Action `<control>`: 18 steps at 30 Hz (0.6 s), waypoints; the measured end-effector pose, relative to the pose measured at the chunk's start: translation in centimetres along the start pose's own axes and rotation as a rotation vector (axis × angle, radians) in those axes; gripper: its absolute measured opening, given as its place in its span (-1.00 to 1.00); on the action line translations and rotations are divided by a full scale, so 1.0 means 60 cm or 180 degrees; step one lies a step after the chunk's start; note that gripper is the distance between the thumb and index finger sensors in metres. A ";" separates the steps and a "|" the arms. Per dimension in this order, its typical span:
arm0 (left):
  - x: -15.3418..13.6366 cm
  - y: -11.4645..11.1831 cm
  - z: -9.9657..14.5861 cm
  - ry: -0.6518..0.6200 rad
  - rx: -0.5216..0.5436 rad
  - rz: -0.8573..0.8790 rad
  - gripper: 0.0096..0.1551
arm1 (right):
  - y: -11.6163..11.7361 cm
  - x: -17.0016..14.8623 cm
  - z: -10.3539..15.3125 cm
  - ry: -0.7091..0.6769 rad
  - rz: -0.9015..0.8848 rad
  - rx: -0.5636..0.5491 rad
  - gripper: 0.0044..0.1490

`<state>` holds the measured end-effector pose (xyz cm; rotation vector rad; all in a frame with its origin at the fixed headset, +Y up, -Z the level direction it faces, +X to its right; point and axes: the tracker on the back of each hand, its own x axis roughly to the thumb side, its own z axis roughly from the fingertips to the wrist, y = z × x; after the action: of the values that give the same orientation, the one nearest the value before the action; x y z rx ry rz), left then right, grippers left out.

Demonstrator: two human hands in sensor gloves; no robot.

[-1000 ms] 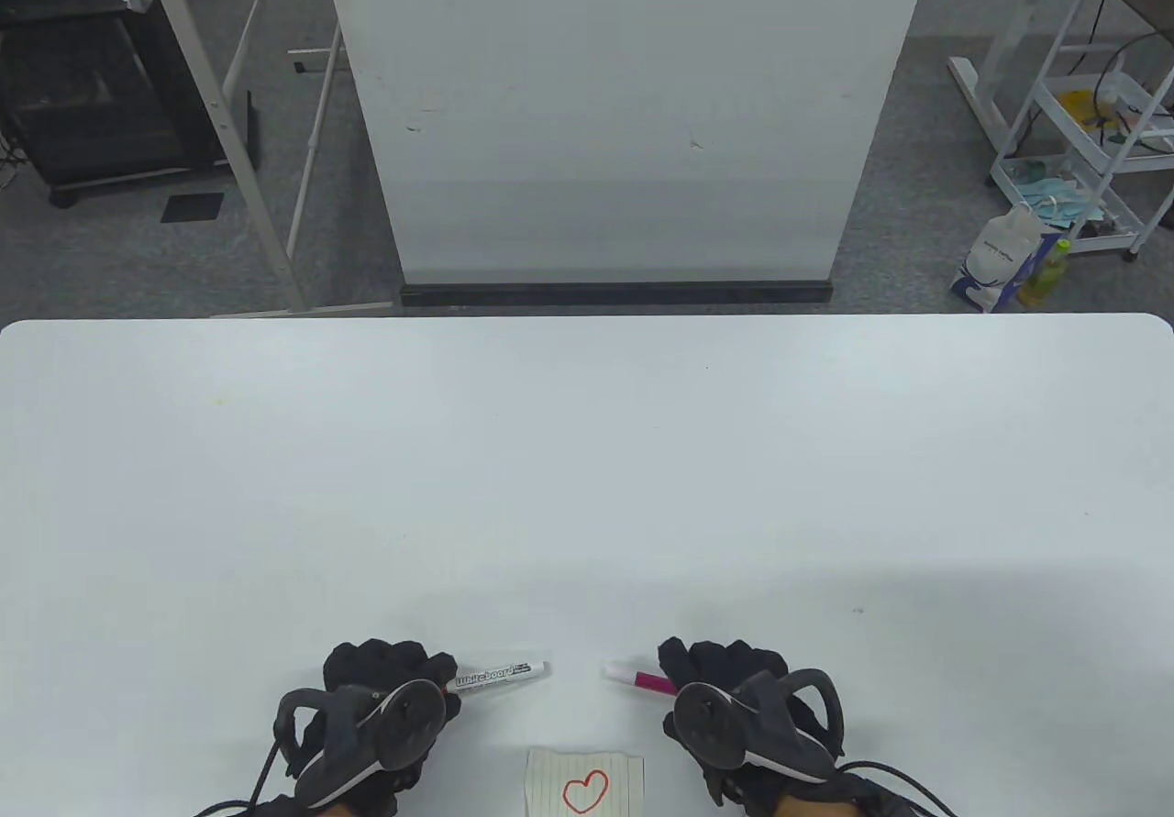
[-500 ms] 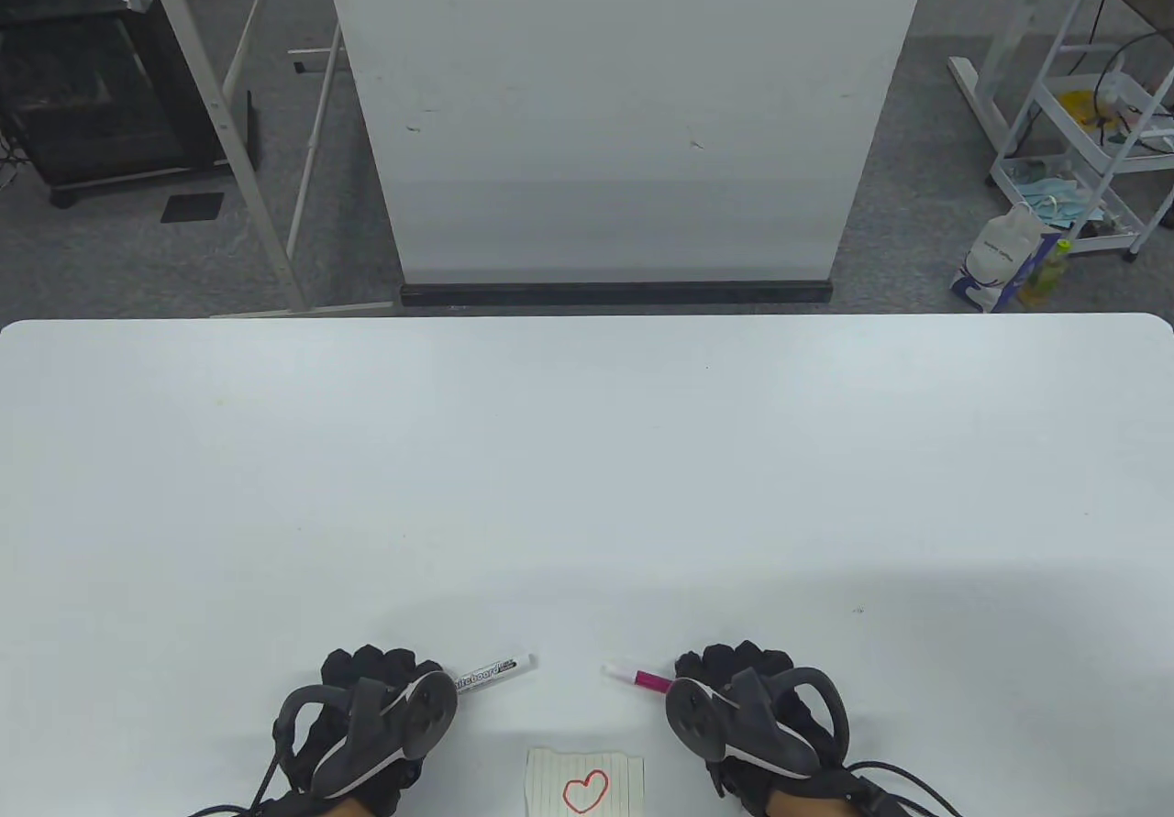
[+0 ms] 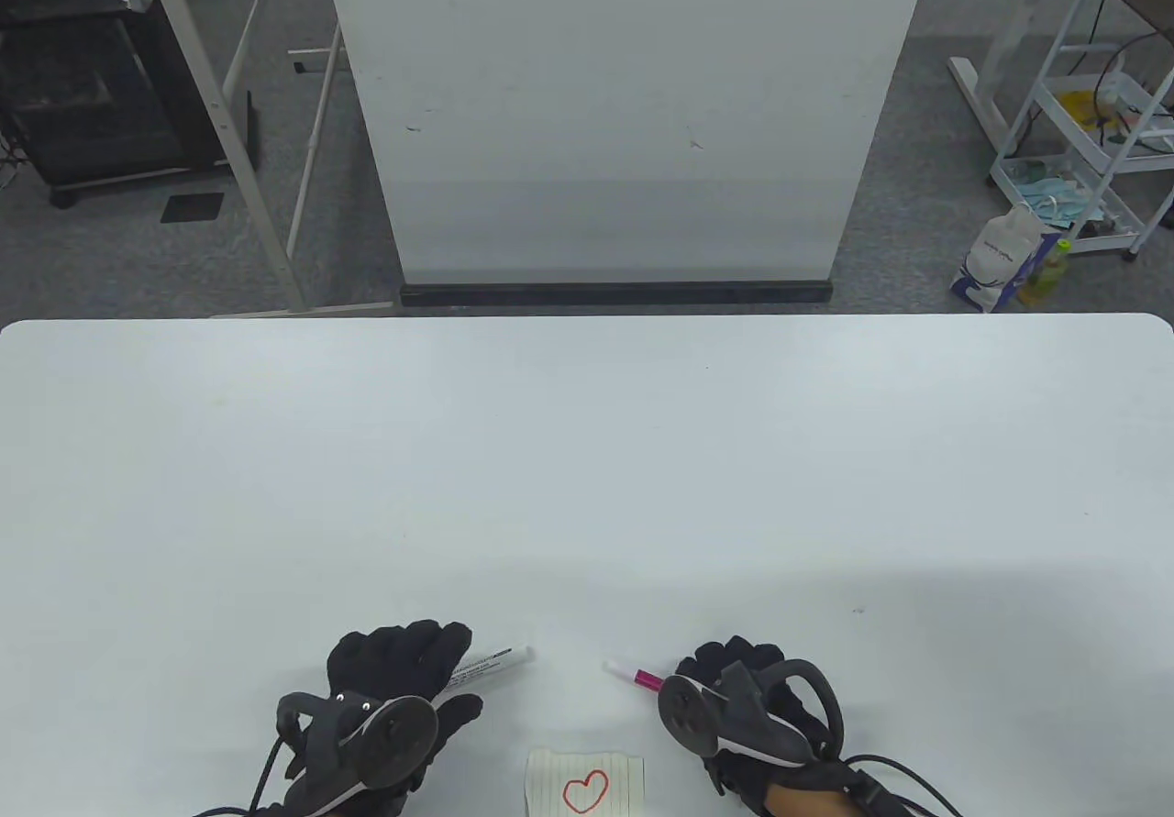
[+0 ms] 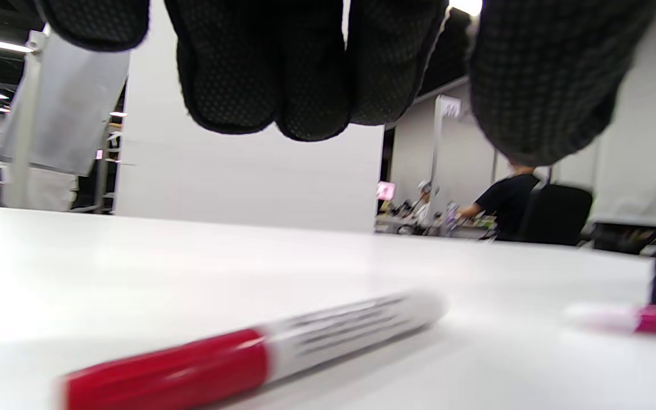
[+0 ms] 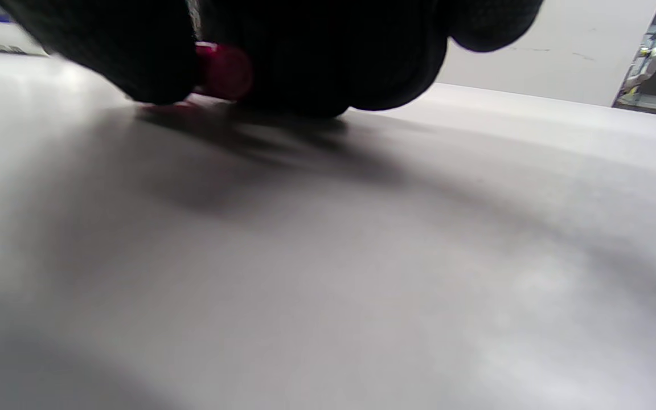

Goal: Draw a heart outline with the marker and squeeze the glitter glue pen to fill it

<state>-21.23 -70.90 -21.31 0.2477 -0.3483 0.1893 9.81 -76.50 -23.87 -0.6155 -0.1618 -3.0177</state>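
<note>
A small lined paper [image 3: 584,767] with a red heart outline [image 3: 584,791] lies at the table's near edge between my hands. The whiteboard marker [image 3: 500,656], white with a red cap [image 4: 168,370], lies flat on the table. My left hand [image 3: 413,647] hovers over its capped end with fingers [image 4: 271,68] straight and off it. My right hand [image 3: 725,670] grips the pink glitter glue pen [image 3: 637,676], whose clear tip points left. In the right wrist view the curled fingers [image 5: 316,51] hold the pen's pink body [image 5: 222,71] just above the table.
The white table [image 3: 587,487] stretches far ahead of both hands. A white panel [image 3: 624,111] stands beyond its far edge, and a cart [image 3: 1091,138] is on the floor at the far right. A person [image 4: 504,199] sits in the background.
My left hand has let go of the marker and straightened its fingers above it; the marker now lies on the table. My right hand keeps hold of the glue pen, barely shifted.
</note>
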 end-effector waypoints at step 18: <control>0.125 -0.025 -0.019 -0.0664 -0.0398 0.0185 -0.52 | -0.054 0.036 0.053 -0.0927 -0.0935 -0.0693 -0.40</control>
<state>-13.63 -70.99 -19.95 0.1339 -0.5729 0.1985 8.80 -72.97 -20.44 -1.1460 0.0741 -3.2315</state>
